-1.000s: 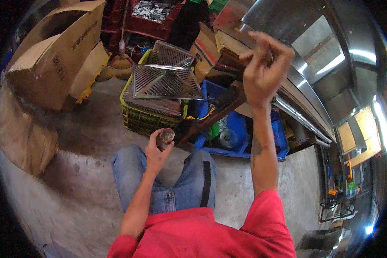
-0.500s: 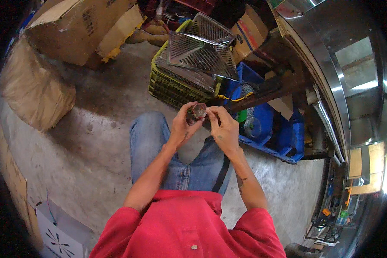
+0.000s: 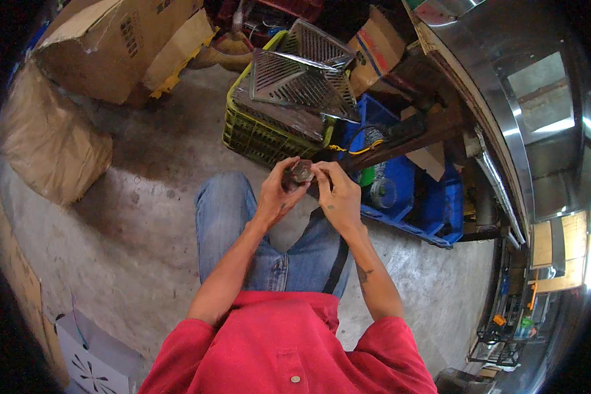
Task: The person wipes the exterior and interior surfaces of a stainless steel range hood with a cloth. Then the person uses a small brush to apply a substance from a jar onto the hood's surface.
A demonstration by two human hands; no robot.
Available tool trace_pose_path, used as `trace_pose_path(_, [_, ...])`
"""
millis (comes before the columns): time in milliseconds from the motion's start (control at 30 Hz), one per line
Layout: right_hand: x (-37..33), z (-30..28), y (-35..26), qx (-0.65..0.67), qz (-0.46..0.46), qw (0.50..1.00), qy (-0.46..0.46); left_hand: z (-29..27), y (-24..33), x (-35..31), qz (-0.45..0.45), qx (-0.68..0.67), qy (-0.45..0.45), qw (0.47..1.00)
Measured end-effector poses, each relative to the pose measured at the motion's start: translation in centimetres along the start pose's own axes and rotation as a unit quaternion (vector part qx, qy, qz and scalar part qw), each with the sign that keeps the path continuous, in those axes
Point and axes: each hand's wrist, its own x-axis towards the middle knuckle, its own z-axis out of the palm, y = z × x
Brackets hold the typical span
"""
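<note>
Above my knees, my left hand is wrapped round a small, clear, many-sided container, its thumb on the near side and fingers on the far side. The container looks like a little jar or cup; its contents are too small to tell. My right hand is at the container's right edge, thumb and fingertips pinched together. Whether something tiny is between those fingertips cannot be made out. Just beyond both hands stands a yellow-green plastic crate with slatted metal panels lying across its top.
Blue plastic bins holding coiled wire and small parts stand to the right, beside a wooden beam. Cardboard boxes and a brown sack-like bundle are at the left. A light grey box sits at lower left on the concrete floor.
My hands stay together at the container, which has turned slightly, showing less red at its edge. The whole view has shifted a little.
</note>
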Motion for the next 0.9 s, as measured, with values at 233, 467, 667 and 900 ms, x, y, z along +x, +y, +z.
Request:
trace_pose_path(233, [2.6,-6.2,-5.7,0.001,-0.180,0.972,0.151,0.0,1.2,0.3,-0.095,-0.002,-0.010,0.995])
trace_pose_path(467, [12.2,-15.5,-10.1,0.028,-0.316,0.869,0.381,-0.3,1.5,0.3,-0.046,0.005,0.001,0.999])
trace_pose_path(667, [19.4,-19.6,-9.1,-0.083,-0.233,0.916,0.315,-0.1,1.2,0.3,-0.018,0.032,0.002,0.999])
trace_pose_path(900, [20.9,-19.1,-8.3,-0.058,-0.212,0.935,0.278,-0.5,2.2,0.3,-0.051,0.005,-0.007,0.999])
